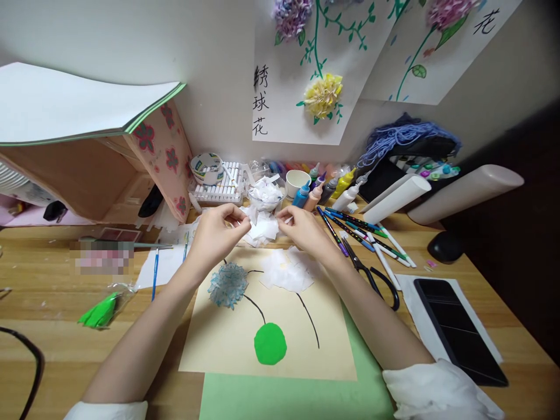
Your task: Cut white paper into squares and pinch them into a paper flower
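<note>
My left hand (224,228) and my right hand (301,228) hover above the top edge of a cream sheet (227,350), fingers pinched. Whatever lies in either pinch is too small to make out. Between them, farther back, lie white paper scraps (263,228). Below my right hand, a patch of overlapping white paper pieces (289,271) covers part of the sheet. A fluffy blue-and-white paper flower (228,284) sits under my left wrist. Lower down is a flat bright green round (270,344). Dark curved lines run by these shapes.
Behind stand a tub of scraps (266,191), a paper cup (298,182) and paint bottles (312,197). Right are markers (363,224), black scissors (376,280) and a phone (459,332). Brushes (156,274) and a green bundle (100,310) lie left. Flower pictures (301,116) hang on the wall.
</note>
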The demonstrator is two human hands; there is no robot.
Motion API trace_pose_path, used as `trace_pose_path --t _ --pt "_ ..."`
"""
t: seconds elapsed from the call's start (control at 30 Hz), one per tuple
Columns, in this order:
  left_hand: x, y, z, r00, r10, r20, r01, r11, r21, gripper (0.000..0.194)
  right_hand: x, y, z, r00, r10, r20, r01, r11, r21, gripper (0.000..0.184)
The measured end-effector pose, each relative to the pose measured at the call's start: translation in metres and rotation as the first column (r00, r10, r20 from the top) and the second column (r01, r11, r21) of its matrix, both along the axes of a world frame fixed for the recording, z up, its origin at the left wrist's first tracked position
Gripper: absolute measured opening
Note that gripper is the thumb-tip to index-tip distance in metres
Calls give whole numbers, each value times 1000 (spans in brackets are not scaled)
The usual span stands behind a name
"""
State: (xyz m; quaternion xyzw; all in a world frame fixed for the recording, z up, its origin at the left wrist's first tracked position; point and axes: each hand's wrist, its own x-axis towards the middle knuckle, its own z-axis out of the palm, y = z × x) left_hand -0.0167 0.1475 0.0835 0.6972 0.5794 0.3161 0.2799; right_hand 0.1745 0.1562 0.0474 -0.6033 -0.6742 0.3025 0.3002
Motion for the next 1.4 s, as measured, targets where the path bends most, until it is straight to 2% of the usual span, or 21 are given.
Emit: trace_pose_path --t 0.1,0.2,0.27,0.4,0.6,0.93,1.17,1.4 --pt "2 -2 0 998 -55 8 55 998 -13 11 -8 -12 17 988 104 -113 -79 975 206 19" --pt "4 -4 0 994 -113 4 113 994 2 12 -16 -22 27 965 189 -180 -141 958 249 16" --pt "5 -6 1 991 -136 -7 136 991 11 14 -20 -26 28 957 189 -219 -139 965 224 17" --pt "5 -8 3 991 -135 -11 135 991 23 14 -24 -26 23 936 101 -338 -59 989 133 18" --pt "6 -9 3 995 -85 43 82 995 53 14 -24 -22 21 828 51 -558 -72 997 -15 19" --pt "5 -8 1 997 -53 54 48 995 83 13 -24 -20 23 736 13 -677 -129 984 -121 15" --pt "6 -9 1 998 -52 44 48 994 97 13 -24 -20 23 735 9 -678 -132 983 -130 15" --pt "9 -11 0 997 -79 26 74 985 157 11 -24 -17 18 732 -20 -681 -116 981 -153 22"
